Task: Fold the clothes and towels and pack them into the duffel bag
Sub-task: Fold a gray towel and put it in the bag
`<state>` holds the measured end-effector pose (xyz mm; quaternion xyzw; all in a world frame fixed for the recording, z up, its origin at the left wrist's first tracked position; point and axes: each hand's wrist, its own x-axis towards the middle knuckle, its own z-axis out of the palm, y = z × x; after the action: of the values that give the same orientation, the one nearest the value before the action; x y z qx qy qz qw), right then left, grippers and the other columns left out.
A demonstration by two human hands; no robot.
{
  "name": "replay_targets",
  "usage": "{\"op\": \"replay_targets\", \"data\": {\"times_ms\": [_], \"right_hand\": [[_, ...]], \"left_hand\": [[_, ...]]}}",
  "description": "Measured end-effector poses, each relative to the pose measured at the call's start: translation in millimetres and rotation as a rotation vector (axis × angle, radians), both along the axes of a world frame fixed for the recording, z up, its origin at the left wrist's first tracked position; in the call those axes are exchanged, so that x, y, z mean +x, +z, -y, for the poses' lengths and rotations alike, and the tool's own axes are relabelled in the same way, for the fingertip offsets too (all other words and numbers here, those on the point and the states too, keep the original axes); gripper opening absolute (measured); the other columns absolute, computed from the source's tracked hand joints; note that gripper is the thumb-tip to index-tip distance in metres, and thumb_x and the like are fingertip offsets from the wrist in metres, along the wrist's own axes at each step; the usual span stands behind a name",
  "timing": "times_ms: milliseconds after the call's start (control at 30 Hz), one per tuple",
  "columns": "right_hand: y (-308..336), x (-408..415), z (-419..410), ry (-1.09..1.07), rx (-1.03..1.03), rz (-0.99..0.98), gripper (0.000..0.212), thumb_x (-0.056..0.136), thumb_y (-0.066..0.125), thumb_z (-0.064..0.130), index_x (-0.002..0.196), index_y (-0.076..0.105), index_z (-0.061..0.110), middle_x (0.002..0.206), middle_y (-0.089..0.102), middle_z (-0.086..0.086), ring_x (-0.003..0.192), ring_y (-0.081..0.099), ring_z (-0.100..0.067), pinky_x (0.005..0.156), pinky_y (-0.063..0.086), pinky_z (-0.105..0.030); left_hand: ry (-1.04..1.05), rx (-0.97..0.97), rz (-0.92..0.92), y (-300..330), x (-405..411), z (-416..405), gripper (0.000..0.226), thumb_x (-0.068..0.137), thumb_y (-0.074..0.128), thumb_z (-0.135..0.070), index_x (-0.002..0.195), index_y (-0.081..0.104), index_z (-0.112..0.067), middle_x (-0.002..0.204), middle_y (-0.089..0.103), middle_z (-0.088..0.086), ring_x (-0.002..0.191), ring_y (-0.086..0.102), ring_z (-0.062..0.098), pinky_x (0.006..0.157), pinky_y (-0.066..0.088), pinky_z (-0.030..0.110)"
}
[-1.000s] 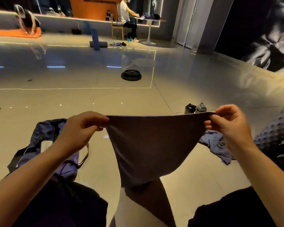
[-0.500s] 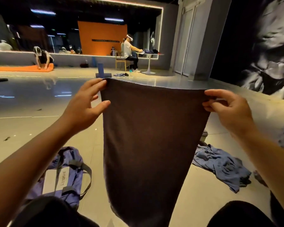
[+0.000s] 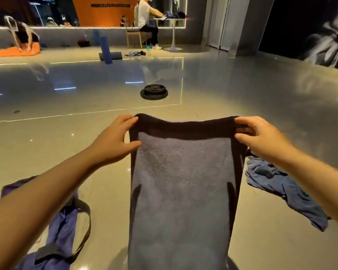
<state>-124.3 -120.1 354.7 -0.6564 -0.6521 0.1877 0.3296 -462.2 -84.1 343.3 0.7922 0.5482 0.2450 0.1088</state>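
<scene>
grey towel (image 3: 180, 191) runs lengthwise away, both hands pinching far corners.

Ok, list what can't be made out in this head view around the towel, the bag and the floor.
- Towel: lower end cut off by the bottom edge.
- Duffel bag: partly behind the left forearm and cut off by the bottom edge; its opening is not visible.
- Blue garment: partly hidden by the right forearm and the towel.
- Floor under the towel: hidden.
- Left hand and right hand: the grip under the towel edge is hidden.
</scene>
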Motion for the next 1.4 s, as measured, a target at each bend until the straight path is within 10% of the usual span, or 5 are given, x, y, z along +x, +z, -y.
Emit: {"op": "replay_targets", "data": {"times_ms": [633, 767, 933, 1200, 1400], "right_hand": [[-271.9, 38.4, 1.3, 0.228, -0.372, 0.395, 0.044, 0.092, 0.060, 0.017, 0.135, 0.052, 0.023, 0.135, 0.049, 0.002, 0.119, 0.052, -0.019, 0.097, 0.041, -0.029], [-323.0, 35.7, 43.2, 0.404, -0.615, 0.465, 0.049, 0.094, 0.057, 0.020, 0.141, 0.043, 0.022, 0.146, 0.038, 0.006, 0.132, 0.041, -0.014, 0.102, 0.033, -0.021], [-361.7, 27.6, 68.8, 0.479, -0.831, 0.408, 0.065, 0.093, 0.060, 0.028, 0.149, 0.030, 0.018, 0.157, 0.018, 0.006, 0.141, 0.026, -0.012, 0.111, 0.025, -0.021], [-327.8, 30.4, 73.7, 0.270, -0.108, 0.372, 0.019, 0.087, 0.061, 0.011, 0.104, 0.071, 0.011, 0.107, 0.068, -0.004, 0.095, 0.060, -0.018, 0.075, 0.046, -0.026], [-346.6, 26.3, 110.7, 0.582, -0.256, 0.573, 0.026, 0.079, 0.053, 0.023, 0.090, 0.076, 0.019, 0.092, 0.073, 0.002, 0.073, 0.070, -0.023, 0.052, 0.052, -0.027]], "left_hand": [[-0.285, -0.265, -0.086, -268.5, 8.2, -6.7, 0.069, 0.078, 0.038, -0.055, 0.134, 0.056, -0.018, 0.135, 0.048, -0.001, 0.111, 0.056, 0.018, 0.087, 0.044, 0.026], [-0.489, -0.255, -0.297, -339.5, -5.1, 46.5, 0.046, 0.079, 0.059, -0.037, 0.120, 0.061, -0.017, 0.121, 0.058, 0.000, 0.088, 0.068, 0.019, 0.061, 0.053, 0.021], [-0.509, -0.304, -0.479, -397.1, -19.2, 76.6, 0.083, 0.050, 0.088, -0.033, 0.120, 0.050, -0.015, 0.124, 0.051, 0.004, 0.087, 0.065, 0.031, 0.054, 0.057, 0.036], [-0.336, -0.008, -0.261, -351.9, -25.8, 68.9, 0.039, 0.081, 0.039, -0.014, 0.098, 0.074, -0.008, 0.101, 0.071, 0.008, 0.090, 0.061, 0.032, 0.066, 0.050, 0.041], [-0.617, -0.055, -0.459, -375.8, -39.6, 105.6, 0.030, 0.070, 0.059, -0.006, 0.094, 0.076, -0.013, 0.100, 0.071, 0.006, 0.085, 0.070, 0.026, 0.076, 0.053, 0.038]]}}
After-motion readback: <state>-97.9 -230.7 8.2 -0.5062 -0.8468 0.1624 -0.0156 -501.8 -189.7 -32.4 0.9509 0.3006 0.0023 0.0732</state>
